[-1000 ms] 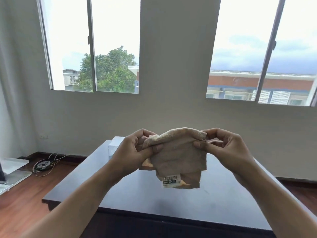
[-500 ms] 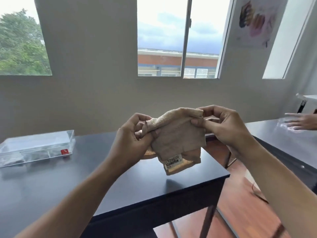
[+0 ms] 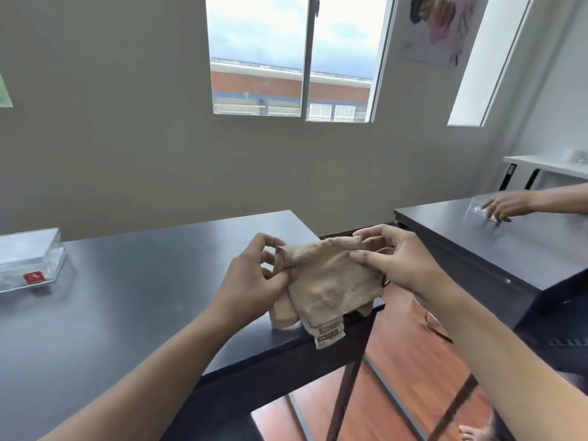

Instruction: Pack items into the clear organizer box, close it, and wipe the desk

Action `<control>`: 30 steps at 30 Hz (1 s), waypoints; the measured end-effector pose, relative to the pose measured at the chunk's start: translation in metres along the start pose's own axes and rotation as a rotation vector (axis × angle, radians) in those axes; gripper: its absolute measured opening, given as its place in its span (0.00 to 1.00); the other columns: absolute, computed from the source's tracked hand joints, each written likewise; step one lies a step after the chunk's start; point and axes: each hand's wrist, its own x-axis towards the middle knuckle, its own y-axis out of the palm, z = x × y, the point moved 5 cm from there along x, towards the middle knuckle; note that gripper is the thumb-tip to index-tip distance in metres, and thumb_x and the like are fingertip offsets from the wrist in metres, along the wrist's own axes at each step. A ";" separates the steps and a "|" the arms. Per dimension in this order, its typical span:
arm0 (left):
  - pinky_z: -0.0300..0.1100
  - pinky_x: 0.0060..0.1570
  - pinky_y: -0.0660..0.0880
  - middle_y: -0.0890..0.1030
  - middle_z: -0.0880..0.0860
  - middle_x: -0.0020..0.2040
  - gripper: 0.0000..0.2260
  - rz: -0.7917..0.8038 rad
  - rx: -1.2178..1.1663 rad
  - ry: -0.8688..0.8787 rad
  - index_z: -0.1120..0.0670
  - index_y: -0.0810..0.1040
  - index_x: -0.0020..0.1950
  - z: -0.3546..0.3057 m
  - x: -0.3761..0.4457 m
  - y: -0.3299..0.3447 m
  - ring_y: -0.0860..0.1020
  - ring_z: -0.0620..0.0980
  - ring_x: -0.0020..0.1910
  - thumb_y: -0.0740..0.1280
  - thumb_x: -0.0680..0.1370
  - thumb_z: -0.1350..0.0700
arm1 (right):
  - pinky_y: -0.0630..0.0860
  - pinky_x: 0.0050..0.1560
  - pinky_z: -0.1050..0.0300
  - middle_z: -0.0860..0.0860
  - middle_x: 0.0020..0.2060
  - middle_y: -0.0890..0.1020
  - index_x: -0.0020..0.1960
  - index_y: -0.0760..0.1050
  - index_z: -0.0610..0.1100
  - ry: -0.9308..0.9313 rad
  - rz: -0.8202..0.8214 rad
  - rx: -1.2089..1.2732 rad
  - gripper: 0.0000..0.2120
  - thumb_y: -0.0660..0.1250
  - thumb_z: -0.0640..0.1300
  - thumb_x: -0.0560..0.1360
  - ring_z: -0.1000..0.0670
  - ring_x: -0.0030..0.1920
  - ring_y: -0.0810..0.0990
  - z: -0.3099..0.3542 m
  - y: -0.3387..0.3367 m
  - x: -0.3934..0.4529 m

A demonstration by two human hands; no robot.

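Head view: I hold a beige cloth (image 3: 331,281) in both hands above the right end of the dark desk (image 3: 127,313). My left hand (image 3: 257,281) pinches the cloth's upper left corner, thumb and fingers closed on the fabric. My right hand (image 3: 397,262) grips the upper right edge, thumb pressed on the front face and fingers behind. The cloth hangs folded between the two hands, its lower edge near the desk's front right corner; I cannot tell whether it touches the surface. A printed label (image 3: 330,335) hangs from its bottom hem. The clear organizer box (image 3: 30,259) sits on the desk at the far left, well apart from the cloth, lid down, with a red sticker (image 3: 34,277) on its front wall. On a second desk (image 3: 509,249) to the right, another person's hand (image 3: 506,206) rests on a clear item.
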 end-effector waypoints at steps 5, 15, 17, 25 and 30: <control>0.46 0.61 0.74 0.75 0.44 0.63 0.22 0.033 0.372 0.093 0.43 0.69 0.68 0.018 -0.006 0.008 0.77 0.43 0.59 0.72 0.76 0.49 | 0.72 0.59 0.62 0.58 0.59 0.80 0.65 0.78 0.55 -0.074 0.048 -0.402 0.21 0.75 0.52 0.73 0.57 0.59 0.79 -0.026 0.032 0.003; 0.48 0.71 0.64 0.75 0.43 0.70 0.21 0.204 0.677 0.186 0.44 0.74 0.71 0.039 -0.014 0.018 0.71 0.46 0.70 0.57 0.81 0.39 | 0.62 0.66 0.65 0.56 0.75 0.70 0.69 0.78 0.52 -0.093 0.188 -0.510 0.17 0.61 0.53 0.83 0.56 0.72 0.70 -0.048 0.061 -0.009; 0.46 0.72 0.62 0.74 0.43 0.71 0.21 0.228 0.648 0.181 0.44 0.74 0.71 0.039 -0.014 0.015 0.69 0.45 0.72 0.57 0.81 0.39 | 0.61 0.65 0.64 0.55 0.74 0.70 0.69 0.77 0.52 -0.098 0.208 -0.540 0.17 0.61 0.52 0.83 0.55 0.72 0.70 -0.046 0.061 -0.008; 0.45 0.72 0.63 0.74 0.42 0.72 0.21 0.189 0.694 0.187 0.42 0.70 0.74 0.040 -0.020 -0.019 0.72 0.45 0.70 0.60 0.81 0.40 | 0.72 0.63 0.56 0.53 0.61 0.79 0.63 0.80 0.50 -0.106 0.166 -0.578 0.13 0.65 0.50 0.81 0.53 0.59 0.79 -0.011 0.072 0.005; 0.45 0.71 0.65 0.74 0.42 0.72 0.23 0.106 0.738 0.167 0.43 0.71 0.74 0.053 -0.036 -0.061 0.72 0.44 0.70 0.58 0.81 0.38 | 0.68 0.62 0.58 0.54 0.65 0.78 0.64 0.79 0.50 -0.216 0.167 -0.539 0.14 0.63 0.52 0.82 0.52 0.66 0.75 0.029 0.120 0.006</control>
